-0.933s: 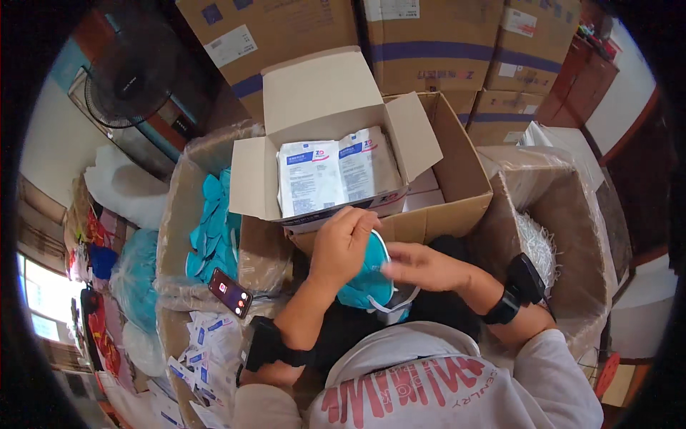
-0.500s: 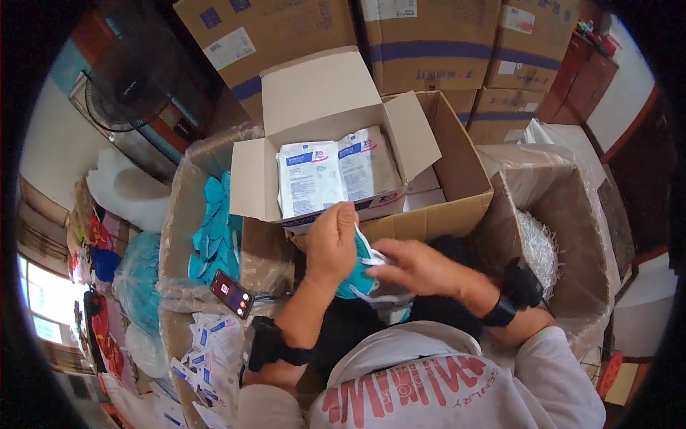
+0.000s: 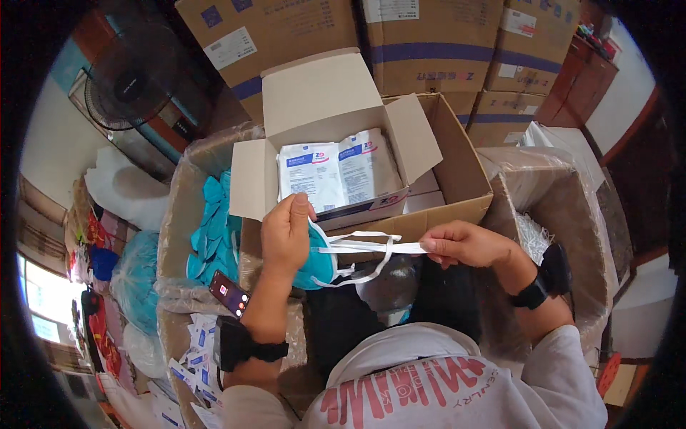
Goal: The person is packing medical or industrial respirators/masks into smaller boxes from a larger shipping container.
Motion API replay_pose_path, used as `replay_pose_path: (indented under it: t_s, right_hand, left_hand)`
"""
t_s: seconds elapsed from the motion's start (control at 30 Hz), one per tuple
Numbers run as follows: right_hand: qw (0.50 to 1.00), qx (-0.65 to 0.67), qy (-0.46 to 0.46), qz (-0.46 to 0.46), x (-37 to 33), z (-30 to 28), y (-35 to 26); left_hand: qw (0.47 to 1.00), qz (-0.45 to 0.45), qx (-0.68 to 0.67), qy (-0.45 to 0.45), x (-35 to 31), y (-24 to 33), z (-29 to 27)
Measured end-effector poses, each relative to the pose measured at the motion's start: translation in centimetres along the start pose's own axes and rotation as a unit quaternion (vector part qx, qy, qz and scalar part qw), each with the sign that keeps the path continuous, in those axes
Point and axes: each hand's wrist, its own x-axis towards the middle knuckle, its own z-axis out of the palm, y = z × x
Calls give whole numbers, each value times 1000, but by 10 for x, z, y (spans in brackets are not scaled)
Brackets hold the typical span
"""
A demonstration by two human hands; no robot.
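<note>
Head view: teal mask held between both hands, white strap drawn out sideways.
Left hand closed on the far left edge of the teal mask, which sits just on the near side of the open carton, over the lap. Right hand pinches the end of the white strap, pulled straight from the mask; another loop hangs slack. White packets stand inside the carton. Left: loose teal masks in a bin, phone near the left forearm.
</note>
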Motion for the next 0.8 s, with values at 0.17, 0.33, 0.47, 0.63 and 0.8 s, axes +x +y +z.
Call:
replay_pose_path:
  t_s: [0.17,0.33,0.47,0.63,0.8]
  right_hand:
    - [997,-73,-10,10,-8,-6,-11]
    - [987,-160,15,8,-13,-7,-17]
    - [993,-110,-31,-26,-15,-2,-11]
    - [948,-292,5,-126,-15,9,-10]
    - [908,-372,108,-160,-3,30,-9]
  left_hand:
    - [1000,11,-11,22,4,-7,-14]
    - [999,14,-22,27,0,-11,-24]
    - [996,42,-73,34,-2,-7,-23]
    - [989,115,-88,23,-4,3,-32]
    - [929,359,-63,61,-11,37,-40]
